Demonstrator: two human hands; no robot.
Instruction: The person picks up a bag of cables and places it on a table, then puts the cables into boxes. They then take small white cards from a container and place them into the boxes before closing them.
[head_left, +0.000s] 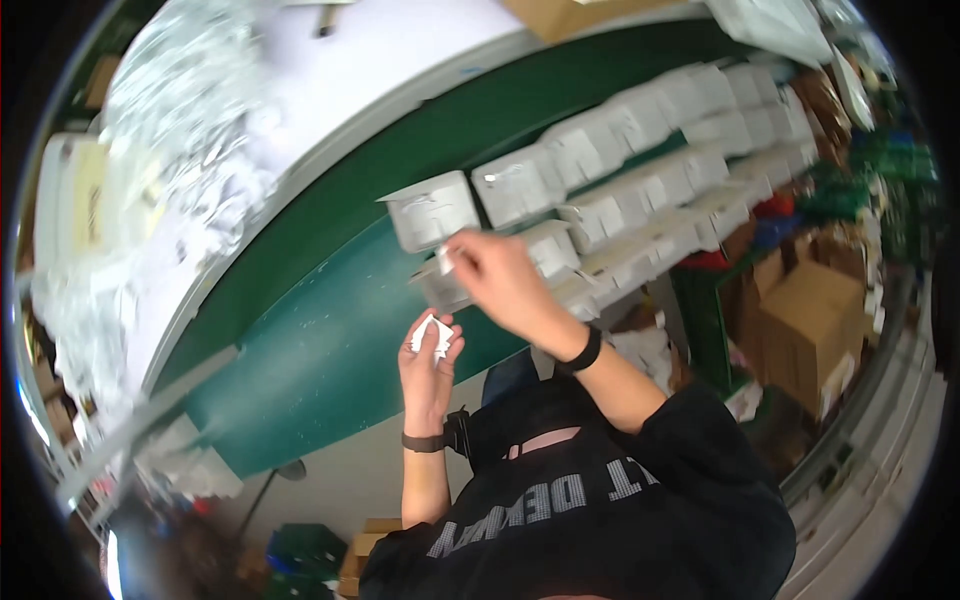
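Holding a small bundle of white pieces [443,340], the left hand [424,368] is raised palm up over the green tabletop [300,330], its thumb pressing the bundle against the curled fingers. To its upper right, the right hand [503,288] reaches over the near end of rows of open white boxes [434,212]. Its thumb and forefinger seem to pinch a single white piece [445,260] (motion blur softens the fingertips, so the grip is hard to judge), above the nearest front box [446,290] and just below the end box of the back row. Which box it is meant for, I cannot tell.

The step in hand looks like putting one piece into each box. Done well, it would call for a light pinch at the piece's edge, a release low inside the walls, and a wrist kept clear of the neighbouring boxes. The left thumb might best fan the bundle slightly, so that two pieces do not come away together, and stay close to the row.
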